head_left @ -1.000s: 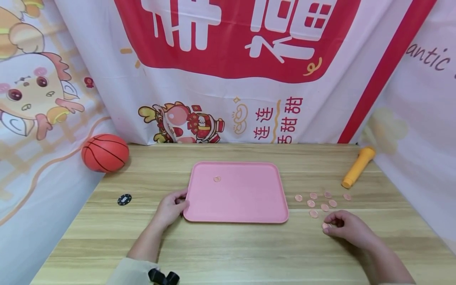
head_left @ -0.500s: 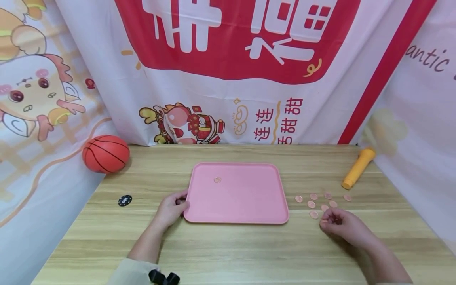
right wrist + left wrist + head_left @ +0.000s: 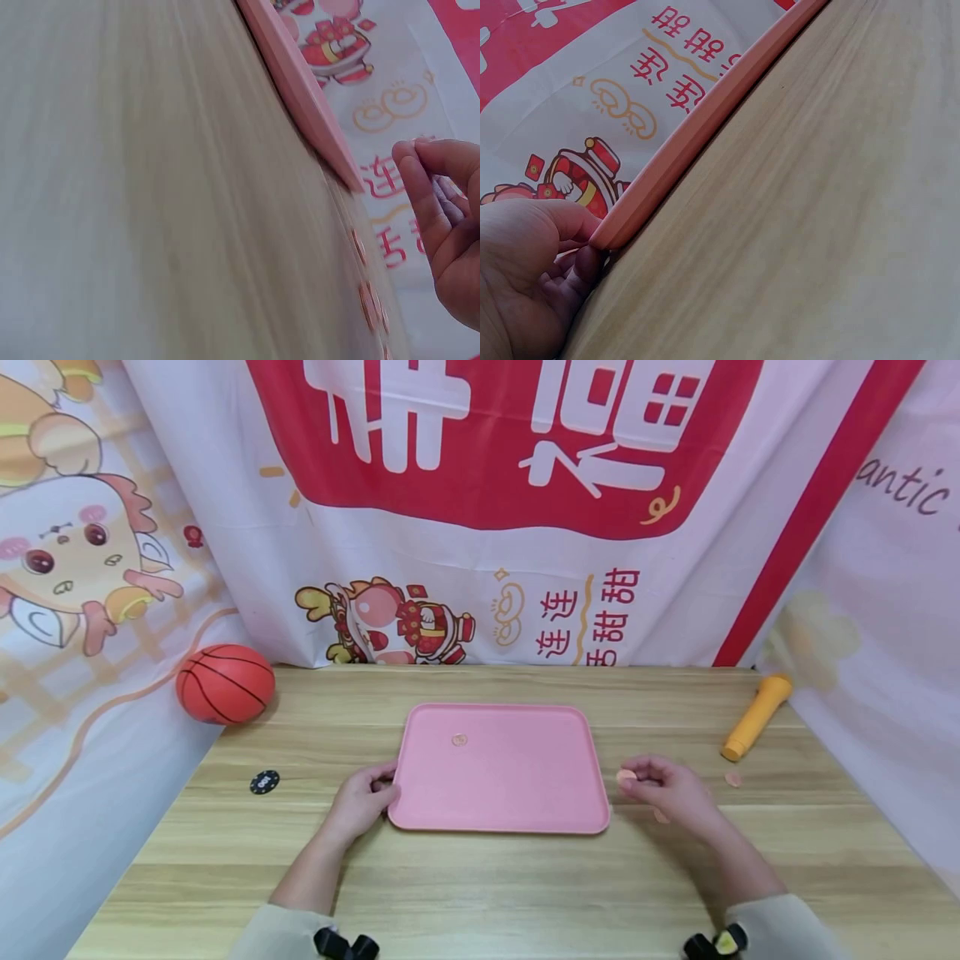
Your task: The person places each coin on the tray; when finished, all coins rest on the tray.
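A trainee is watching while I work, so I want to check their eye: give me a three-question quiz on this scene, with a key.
1. Which hand grips the edge of the pink tray?
2. True or false: the black chip lies left of the tray.
3. How many discs lie on the tray: A) one, B) three, C) six?

Key: 1. The left hand. 2. True. 3. A.

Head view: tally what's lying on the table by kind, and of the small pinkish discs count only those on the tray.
Pink tray: 1
Pinkish disc: 1
Red ball: 1
Black chip: 1
Orange flashlight: 1
Total: 5
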`<state>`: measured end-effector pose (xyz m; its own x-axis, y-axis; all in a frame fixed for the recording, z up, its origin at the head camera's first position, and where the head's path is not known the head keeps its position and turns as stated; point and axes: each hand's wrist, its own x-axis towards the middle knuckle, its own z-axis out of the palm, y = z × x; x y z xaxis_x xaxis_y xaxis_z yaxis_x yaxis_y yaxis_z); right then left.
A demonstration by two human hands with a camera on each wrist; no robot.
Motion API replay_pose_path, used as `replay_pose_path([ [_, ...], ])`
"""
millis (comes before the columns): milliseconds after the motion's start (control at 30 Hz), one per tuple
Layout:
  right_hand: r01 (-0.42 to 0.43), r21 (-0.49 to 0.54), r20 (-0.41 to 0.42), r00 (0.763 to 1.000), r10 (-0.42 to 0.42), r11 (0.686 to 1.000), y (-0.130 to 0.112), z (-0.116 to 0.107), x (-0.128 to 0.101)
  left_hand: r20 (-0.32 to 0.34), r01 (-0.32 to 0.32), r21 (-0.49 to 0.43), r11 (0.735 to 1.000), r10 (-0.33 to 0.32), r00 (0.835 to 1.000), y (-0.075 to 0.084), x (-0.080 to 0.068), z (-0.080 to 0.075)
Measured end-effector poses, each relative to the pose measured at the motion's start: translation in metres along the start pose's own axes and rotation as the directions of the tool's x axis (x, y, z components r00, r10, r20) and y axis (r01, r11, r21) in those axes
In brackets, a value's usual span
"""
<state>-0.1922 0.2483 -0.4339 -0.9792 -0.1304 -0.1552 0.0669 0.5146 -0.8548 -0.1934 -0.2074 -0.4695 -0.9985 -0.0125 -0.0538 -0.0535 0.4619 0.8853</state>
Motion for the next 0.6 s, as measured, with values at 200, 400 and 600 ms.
replay_pose_path([
  [200, 0.083, 0.101, -0.008, 0.997, -0.083, 0.991, -0.022, 0.028, 0.023, 0.000, -0.001, -0.001, 1.000, 0.001, 1.000, -0.003, 0.002, 0.000],
  [400, 0.086, 0.175, -0.022, 0.996, -0.083, 0.981, -0.036, 0.051, 0.049, -0.007, 0.004, 0.005, 1.000, -0.004, 1.000, -0.003, 0.002, 0.000],
  [600, 0.110, 0.212, -0.031, 0.994, -0.105, 0.971, -0.050, 0.074, 0.071, -0.002, 0.002, -0.007, 1.000, -0.002, 1.000, -0.002, 0.002, 0.000],
])
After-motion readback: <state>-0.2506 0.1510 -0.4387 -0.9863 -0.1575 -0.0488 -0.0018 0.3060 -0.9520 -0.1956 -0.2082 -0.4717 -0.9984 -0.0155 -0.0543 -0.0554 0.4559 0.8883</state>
